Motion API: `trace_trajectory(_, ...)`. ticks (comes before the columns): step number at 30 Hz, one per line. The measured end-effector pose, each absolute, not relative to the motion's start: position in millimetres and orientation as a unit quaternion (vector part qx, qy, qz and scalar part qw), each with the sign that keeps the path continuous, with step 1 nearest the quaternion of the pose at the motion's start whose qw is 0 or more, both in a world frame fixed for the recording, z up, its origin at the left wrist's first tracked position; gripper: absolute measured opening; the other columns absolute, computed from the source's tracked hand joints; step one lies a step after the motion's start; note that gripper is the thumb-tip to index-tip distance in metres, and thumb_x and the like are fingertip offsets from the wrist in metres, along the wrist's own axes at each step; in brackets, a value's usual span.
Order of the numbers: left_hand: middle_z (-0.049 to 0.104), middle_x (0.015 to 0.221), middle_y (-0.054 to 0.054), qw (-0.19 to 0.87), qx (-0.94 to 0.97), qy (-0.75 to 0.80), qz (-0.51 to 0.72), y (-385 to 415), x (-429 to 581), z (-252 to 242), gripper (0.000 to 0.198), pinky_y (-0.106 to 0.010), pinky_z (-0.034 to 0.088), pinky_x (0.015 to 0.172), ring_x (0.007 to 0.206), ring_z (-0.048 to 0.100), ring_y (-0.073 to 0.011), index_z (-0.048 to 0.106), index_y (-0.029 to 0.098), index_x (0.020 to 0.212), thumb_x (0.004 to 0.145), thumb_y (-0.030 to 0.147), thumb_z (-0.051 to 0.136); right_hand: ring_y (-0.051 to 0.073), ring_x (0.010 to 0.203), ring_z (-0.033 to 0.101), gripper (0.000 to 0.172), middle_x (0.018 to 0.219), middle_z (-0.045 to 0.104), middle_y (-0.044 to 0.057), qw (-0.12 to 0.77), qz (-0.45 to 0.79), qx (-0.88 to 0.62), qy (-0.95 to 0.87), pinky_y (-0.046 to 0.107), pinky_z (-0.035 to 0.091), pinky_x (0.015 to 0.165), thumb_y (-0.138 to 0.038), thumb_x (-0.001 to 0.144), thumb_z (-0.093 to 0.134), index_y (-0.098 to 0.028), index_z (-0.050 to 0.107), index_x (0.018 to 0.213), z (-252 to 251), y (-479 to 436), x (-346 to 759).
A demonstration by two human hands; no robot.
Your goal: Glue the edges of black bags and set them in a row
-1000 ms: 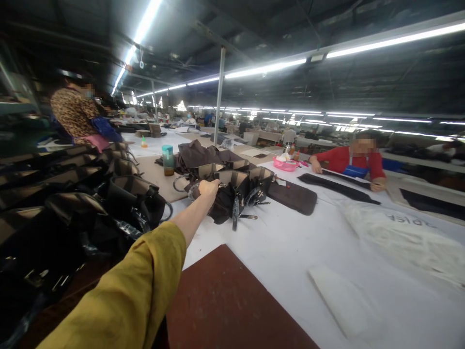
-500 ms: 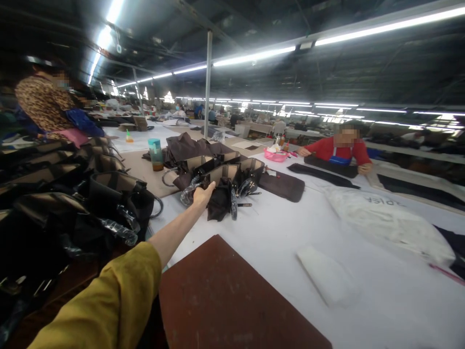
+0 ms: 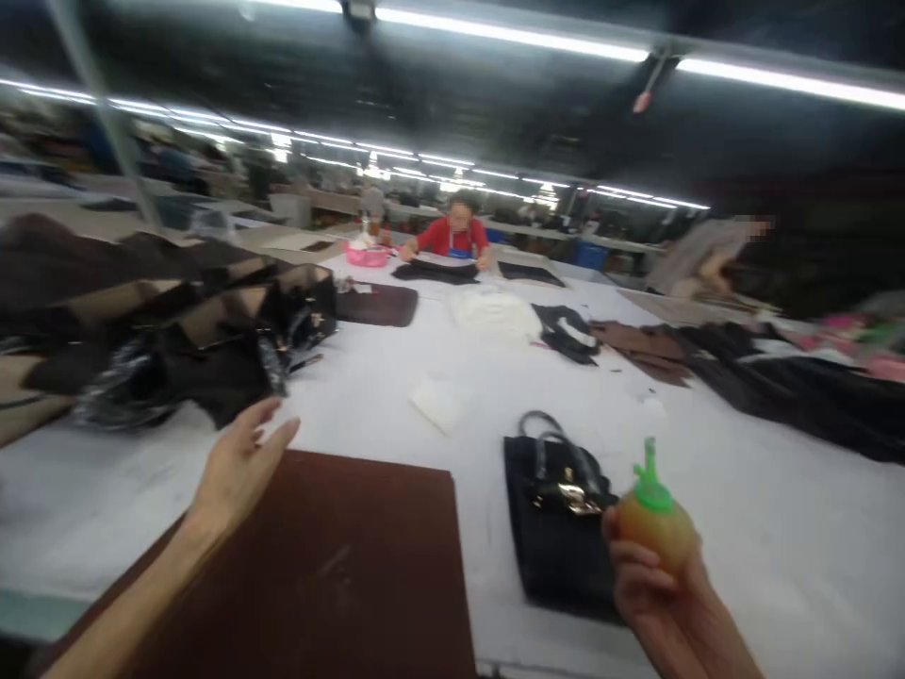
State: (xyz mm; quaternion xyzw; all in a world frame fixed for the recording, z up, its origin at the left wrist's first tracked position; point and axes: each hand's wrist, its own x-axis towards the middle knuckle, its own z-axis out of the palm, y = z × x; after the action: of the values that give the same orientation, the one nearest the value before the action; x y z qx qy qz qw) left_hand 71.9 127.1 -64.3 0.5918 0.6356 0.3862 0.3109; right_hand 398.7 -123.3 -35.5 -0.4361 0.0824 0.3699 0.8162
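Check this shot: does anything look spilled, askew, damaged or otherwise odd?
Nothing stands out. The round orange squeeze bottle with a green nozzle is held nozzle-up in the right hand, with no spill visible on the white tabletop. The black handbag with gold-coloured hardware shows no clear damage, though blur hides fine detail.
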Motion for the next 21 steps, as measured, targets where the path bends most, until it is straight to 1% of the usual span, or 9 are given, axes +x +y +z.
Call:
trace_trajectory(2,0.066,0.101,0.000,0.471,0.639,0.534,0.291,94.4,115.4,-72.0,0.035,-0.031,0.049,0.083,0.098,0.059,-0.0252,0.059,0.027,0.100,0.070,0.046,0.058,0.005,0.053,0.050,0.060,0.096,0.055,0.007,0.849,0.427,-0.300,0.080,0.011,0.049,0.038,-0.028,0.065,0.079,-0.019,0.050,0.117,-38.0,-137.9,417.9)
trace_trajectory(5,0.066,0.094,-0.003,0.599,0.673,0.387,0.196,48.0,190.4,-74.2,0.020,-0.030,0.047,0.085,0.094,0.060,-0.0210,0.060,0.020,0.088,0.073,0.032,0.057,0.003,0.058,0.051,0.070,0.101,0.053,0.006,0.872,0.434,-0.212,0.083,0.009,0.050,0.045,-0.015,0.058,0.083,-0.022,0.048,0.118,-42.6,-160.0,435.5)
trace_trajectory(6,0.065,0.091,-0.004,0.637,0.659,0.372,0.148,36.1,215.4,-74.4,0.018,-0.029,0.048,0.079,0.090,0.061,-0.0203,0.058,0.018,0.087,0.072,0.026,0.058,0.003,0.059,0.050,0.070,0.102,0.052,0.006,0.875,0.429,-0.204,0.088,0.009,0.050,0.045,-0.014,0.058,0.083,-0.023,0.048,0.118,-44.6,-166.1,438.4)
trace_trajectory(7,0.063,0.091,-0.006,0.674,0.621,0.382,0.118,26.7,239.3,-75.3,0.021,-0.027,0.050,0.073,0.087,0.061,-0.0193,0.056,0.016,0.092,0.071,0.022,0.058,0.004,0.059,0.050,0.070,0.103,0.051,0.006,0.877,0.427,-0.198,0.093,0.010,0.050,0.046,-0.013,0.058,0.083,-0.023,0.048,0.119,-47.0,-171.3,440.6)
trace_trajectory(8,0.062,0.089,-0.006,0.695,0.578,0.417,0.094,19.4,261.3,-77.2,0.023,-0.026,0.050,0.067,0.081,0.061,-0.0181,0.053,0.015,0.092,0.071,0.019,0.060,0.004,0.059,0.050,0.071,0.104,0.051,0.007,0.878,0.427,-0.193,0.099,0.010,0.050,0.046,-0.012,0.058,0.082,-0.023,0.048,0.119,-49.8,-175.7,442.3)
trace_trajectory(10,0.061,0.080,-0.005,0.704,0.551,0.444,0.069,9.6,297.5,-83.5,0.029,-0.027,0.049,0.057,0.067,0.061,-0.0166,0.046,0.013,0.096,0.069,0.013,0.059,0.004,0.059,0.050,0.071,0.103,0.051,0.007,0.877,0.427,-0.189,0.111,0.010,0.049,0.045,-0.012,0.058,0.082,-0.022,0.048,0.120,-56.1,-183.0,445.2)
trace_trajectory(13,0.057,0.066,-0.001,0.709,0.528,0.464,0.050,0.2,330.3,-95.4,0.027,-0.025,0.046,0.047,0.052,0.056,-0.0138,0.043,0.014,0.092,0.069,0.007,0.056,0.004,0.059,0.050,0.070,0.102,0.052,0.007,0.877,0.424,-0.195,0.111,0.010,0.049,0.045,-0.014,0.061,0.082,-0.023,0.047,0.121,-66.9,-191.6,449.8)
trace_trajectory(16,0.051,0.055,0.004,0.698,0.525,0.482,0.061,-6.8,344.3,-104.6,0.025,-0.020,0.037,0.039,0.043,0.048,-0.0097,0.041,0.016,0.081,0.066,0.005,0.058,0.004,0.060,0.051,0.068,0.103,0.053,0.008,0.876,0.426,-0.206,0.092,0.011,0.050,0.047,-0.018,0.065,0.080,-0.023,0.045,0.123,-78.2,-198.1,453.6)
trace_trajectory(21,0.039,0.044,0.009,0.685,0.529,0.493,0.087,-15.2,353.8,-110.8,0.030,-0.022,0.029,0.034,0.034,0.037,-0.0085,0.036,0.020,0.068,0.062,0.005,0.060,0.004,0.063,0.053,0.063,0.104,0.056,0.007,0.857,0.460,-0.213,0.092,0.012,0.050,0.050,-0.020,0.067,0.079,-0.022,0.046,0.121,-92.9,-198.7,454.0)
